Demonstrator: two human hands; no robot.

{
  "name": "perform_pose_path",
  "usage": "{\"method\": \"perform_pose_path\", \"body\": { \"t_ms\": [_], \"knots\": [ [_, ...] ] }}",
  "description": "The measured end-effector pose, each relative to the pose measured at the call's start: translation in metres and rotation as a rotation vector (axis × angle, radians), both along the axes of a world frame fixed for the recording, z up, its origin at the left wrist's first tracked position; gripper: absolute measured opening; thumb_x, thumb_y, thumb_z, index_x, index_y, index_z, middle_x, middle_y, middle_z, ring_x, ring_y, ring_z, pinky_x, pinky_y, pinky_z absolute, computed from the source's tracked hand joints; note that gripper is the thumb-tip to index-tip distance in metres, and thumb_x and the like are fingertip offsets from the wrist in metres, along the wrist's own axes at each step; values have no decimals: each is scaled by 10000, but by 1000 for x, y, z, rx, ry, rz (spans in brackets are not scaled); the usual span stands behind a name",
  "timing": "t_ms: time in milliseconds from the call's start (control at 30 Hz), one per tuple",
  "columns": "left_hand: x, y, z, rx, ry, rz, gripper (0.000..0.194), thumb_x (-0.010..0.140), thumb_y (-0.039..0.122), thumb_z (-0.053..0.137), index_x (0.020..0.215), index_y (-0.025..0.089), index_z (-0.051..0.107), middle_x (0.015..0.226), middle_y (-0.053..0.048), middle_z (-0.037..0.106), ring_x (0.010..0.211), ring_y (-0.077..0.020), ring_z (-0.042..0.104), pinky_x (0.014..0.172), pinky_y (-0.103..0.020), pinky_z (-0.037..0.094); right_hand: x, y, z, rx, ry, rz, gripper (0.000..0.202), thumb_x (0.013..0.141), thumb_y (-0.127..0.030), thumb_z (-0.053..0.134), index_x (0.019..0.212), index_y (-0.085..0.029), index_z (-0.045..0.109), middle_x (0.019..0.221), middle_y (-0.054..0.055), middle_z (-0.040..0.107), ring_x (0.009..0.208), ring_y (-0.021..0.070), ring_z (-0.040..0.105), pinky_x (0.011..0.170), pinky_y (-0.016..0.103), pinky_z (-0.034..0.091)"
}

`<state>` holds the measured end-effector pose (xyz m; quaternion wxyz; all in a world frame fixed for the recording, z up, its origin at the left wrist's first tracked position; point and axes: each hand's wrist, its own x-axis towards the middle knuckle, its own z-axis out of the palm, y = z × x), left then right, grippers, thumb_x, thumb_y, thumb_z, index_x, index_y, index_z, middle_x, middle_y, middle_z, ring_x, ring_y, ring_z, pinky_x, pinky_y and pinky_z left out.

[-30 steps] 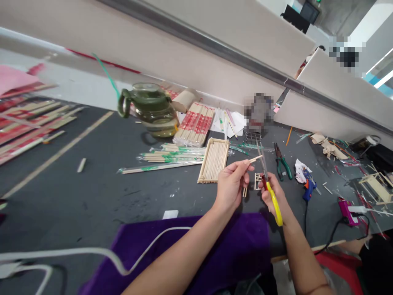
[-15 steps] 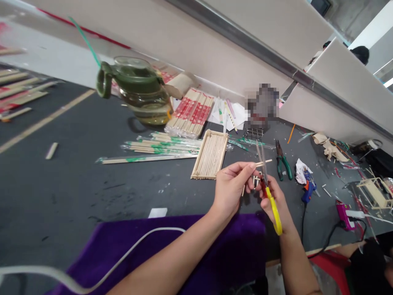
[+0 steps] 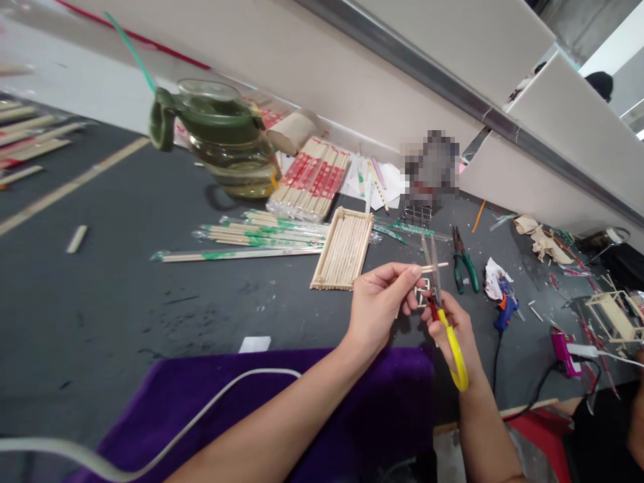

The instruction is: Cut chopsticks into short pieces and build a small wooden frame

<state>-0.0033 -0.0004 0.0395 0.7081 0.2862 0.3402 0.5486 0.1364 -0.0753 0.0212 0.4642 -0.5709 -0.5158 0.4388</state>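
Note:
My left hand (image 3: 378,302) pinches thin wooden sticks (image 3: 441,265) between thumb and fingers, their ends pointing right. My right hand (image 3: 455,329) is closed on a pair of scissors (image 3: 457,359) with a yellow handle, blades pointing up and slightly parted. The blades cross the sticks just right of my left fingertips; whether they touch the wood I cannot tell. Behind my fingers a small frame of sticks (image 3: 424,284) partly shows. A rectangular tray made of wooden sticks (image 3: 343,249) lies on the dark table, left of and beyond my left hand.
Wrapped chopsticks (image 3: 251,255), a chopstick pack (image 3: 312,180) and a glass teapot (image 3: 226,147) stand to the left. Pliers (image 3: 463,261), a blue glue gun (image 3: 505,312) and a magenta power adapter (image 3: 565,352) lie right. A white cable (image 3: 221,402) crosses the purple cloth (image 3: 166,402) in front.
The scissor blades look slightly farther apart, and the yellow handle has shifted a little right and down. My left hand keeps its pinch on the sticks. The view has shifted slightly.

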Motion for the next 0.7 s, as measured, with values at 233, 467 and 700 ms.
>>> {"method": "perform_pose_path", "body": {
  "t_ms": [233,467,700],
  "knots": [
    [-1,-1,5,-45,-69,-44,268,693,372,862,725,133,744,662,-29,728,441,-63,564,392,-155,442,-1,0,-6,16,51,-3,569,816,-636,740,1189,-216,645,816,-9,537,634,92,416,549,208,372],
    [-4,2,3,-161,-224,-135,325,617,355,933,743,107,763,687,-53,751,524,-85,650,499,-152,534,-3,1,-2,43,16,-22,518,820,-619,743,1126,-209,662,809,1,550,667,108,456,581,217,406],
    [-5,6,-3,-272,-338,-232,165,741,208,863,782,87,760,697,-59,754,554,-88,686,548,-139,580,-3,2,4,22,57,-3,547,808,-649,740,1124,-212,650,797,-11,531,590,78,364,508,208,317]
  ]
}}
